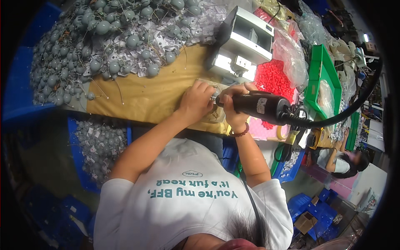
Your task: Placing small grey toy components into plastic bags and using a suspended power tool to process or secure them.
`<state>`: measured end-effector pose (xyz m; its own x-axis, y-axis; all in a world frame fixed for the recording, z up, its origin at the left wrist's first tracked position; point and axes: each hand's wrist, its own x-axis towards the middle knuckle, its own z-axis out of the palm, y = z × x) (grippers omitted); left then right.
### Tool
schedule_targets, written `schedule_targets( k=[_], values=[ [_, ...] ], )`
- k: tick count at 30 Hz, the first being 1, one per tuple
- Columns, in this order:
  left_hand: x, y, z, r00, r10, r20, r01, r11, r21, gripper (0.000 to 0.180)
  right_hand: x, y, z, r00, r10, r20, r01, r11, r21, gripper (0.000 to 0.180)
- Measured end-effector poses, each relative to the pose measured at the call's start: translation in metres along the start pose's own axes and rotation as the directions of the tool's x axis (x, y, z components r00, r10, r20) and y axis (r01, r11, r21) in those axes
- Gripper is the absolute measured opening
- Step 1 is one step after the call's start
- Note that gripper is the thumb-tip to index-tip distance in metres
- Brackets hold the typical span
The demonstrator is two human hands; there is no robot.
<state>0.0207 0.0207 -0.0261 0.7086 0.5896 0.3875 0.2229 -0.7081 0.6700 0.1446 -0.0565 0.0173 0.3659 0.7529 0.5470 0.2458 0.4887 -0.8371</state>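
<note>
My right hand (236, 106) is wrapped round the front of a black electric screwdriver (262, 107), which lies nearly level with its tip toward my left hand. A thick black cord (329, 121) runs from its rear end to the right. My left hand (197, 103) is closed, fingers bent, over a small work spot near the table's front edge. A small greyish part (216, 91) shows just beside those fingertips. What exactly the fingers pinch is hidden, and so is the point where the screwdriver's tip meets it.
Many grey ball-shaped parts with wires (104, 27) heap at the back left of the yellow-brown table covering (137, 93). A white box-shaped device (250, 35) stands behind my hands. Red small pieces (275, 79) and a green tray (323, 83) lie right. Another person (339, 162) sits far right.
</note>
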Motion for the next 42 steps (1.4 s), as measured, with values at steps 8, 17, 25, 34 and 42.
schedule_targets(
  k=[8,17,25,34,42],
  values=[
    [-0.001,0.004,-0.003,0.999,-0.038,0.017,0.038,0.999,-0.003,0.038,0.005,-0.008,0.002,0.998,0.050,-0.042,-0.057,0.977,-0.205,0.052],
    [-0.002,0.016,-0.006,0.990,-0.128,0.063,0.127,0.992,0.020,0.038,0.036,-0.020,-0.045,0.787,0.306,-0.536,-0.356,0.935,0.012,0.050],
    [-0.012,0.013,-0.005,1.000,-0.002,0.028,0.004,0.998,-0.064,0.032,-0.019,0.003,-0.058,0.948,-0.086,-0.305,-0.155,0.715,-0.682,0.028],
    [-0.010,0.012,-0.005,1.000,0.011,0.023,-0.010,0.997,-0.072,0.034,-0.026,0.025,-0.003,0.840,0.486,-0.241,-0.531,0.828,-0.179,0.011],
    [-0.011,0.011,-0.006,0.999,0.009,0.040,-0.006,0.997,-0.076,0.034,-0.010,0.033,0.012,0.697,0.629,-0.343,-0.483,0.766,0.423,0.016]
  ],
)
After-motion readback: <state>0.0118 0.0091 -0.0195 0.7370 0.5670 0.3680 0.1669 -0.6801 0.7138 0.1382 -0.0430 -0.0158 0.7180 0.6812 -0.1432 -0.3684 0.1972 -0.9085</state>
